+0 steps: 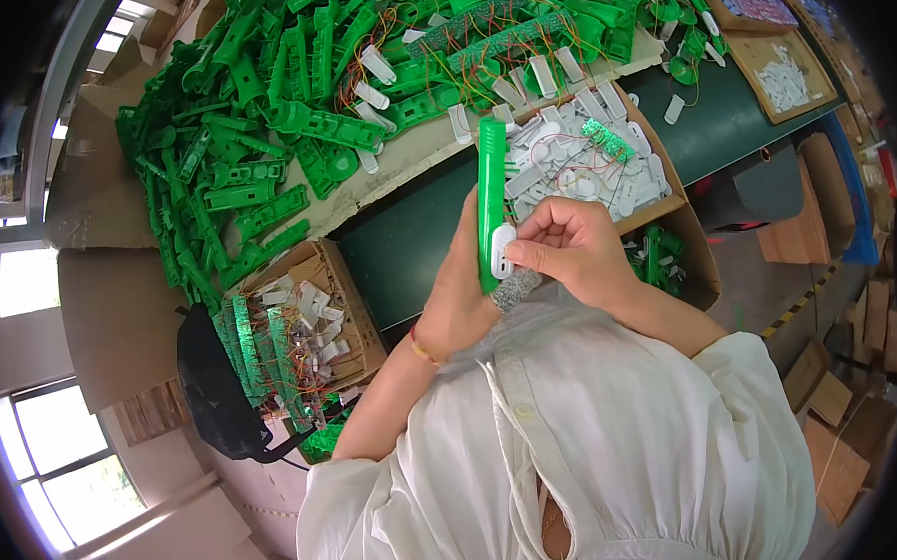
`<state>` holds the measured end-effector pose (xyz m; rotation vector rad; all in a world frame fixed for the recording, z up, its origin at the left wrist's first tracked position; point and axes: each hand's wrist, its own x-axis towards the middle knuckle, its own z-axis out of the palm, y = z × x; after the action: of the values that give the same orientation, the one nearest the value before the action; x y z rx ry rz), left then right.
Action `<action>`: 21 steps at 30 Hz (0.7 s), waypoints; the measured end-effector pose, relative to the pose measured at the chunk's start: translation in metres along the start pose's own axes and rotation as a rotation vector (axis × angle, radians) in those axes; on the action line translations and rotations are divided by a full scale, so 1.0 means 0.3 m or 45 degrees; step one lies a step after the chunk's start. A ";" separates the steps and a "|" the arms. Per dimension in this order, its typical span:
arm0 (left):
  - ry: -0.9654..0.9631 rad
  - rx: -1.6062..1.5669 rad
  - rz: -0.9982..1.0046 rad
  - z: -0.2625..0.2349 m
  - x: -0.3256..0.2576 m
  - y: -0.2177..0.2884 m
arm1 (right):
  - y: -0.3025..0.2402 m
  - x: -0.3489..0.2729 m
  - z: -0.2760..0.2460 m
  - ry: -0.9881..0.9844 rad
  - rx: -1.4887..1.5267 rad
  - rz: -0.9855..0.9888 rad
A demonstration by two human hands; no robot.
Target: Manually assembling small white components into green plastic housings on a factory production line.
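green housing steadied in hand as white piece is pinched against it

a heap of green plastic parts (260,93) spreads over the far left corner and along the far edge of a dark green worktop (397,244). by the near left corner, a carton (362,299) holds circuit boards (246,349) and small white pieces (317,314). above the near edge, the left hand (457,305) grips a long green housing (490,193), its fingers wrapped behind and partly hidden. against the housing's lower end, the right hand (580,256) pinches a white oval piece (502,255) between thumb and forefinger, other fingers curled. just beyond, an open box (661,161) brims with white parts (630,190); toward the right end sits a shallow tray (812,82) of white bits (784,83).
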<state>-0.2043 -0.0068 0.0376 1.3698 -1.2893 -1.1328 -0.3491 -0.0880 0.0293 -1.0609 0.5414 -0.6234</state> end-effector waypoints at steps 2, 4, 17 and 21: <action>0.010 0.400 0.115 -0.003 -0.001 0.019 | 0.000 0.008 0.003 -0.015 -0.021 0.030; 0.002 0.457 0.121 -0.009 -0.009 -0.007 | 0.009 0.011 0.002 -0.027 -0.046 0.061; 0.319 -0.598 -0.176 -0.128 -0.014 -0.100 | -0.057 0.144 -0.328 0.754 -2.033 -0.636; 0.258 -0.506 -0.169 -0.126 -0.007 -0.112 | -0.017 0.147 -0.371 0.647 -2.162 -0.604</action>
<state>-0.1617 -0.0025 0.0108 1.2445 -0.7865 -1.2277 -0.3943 -0.1899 -0.0145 -2.7071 1.3690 -0.8161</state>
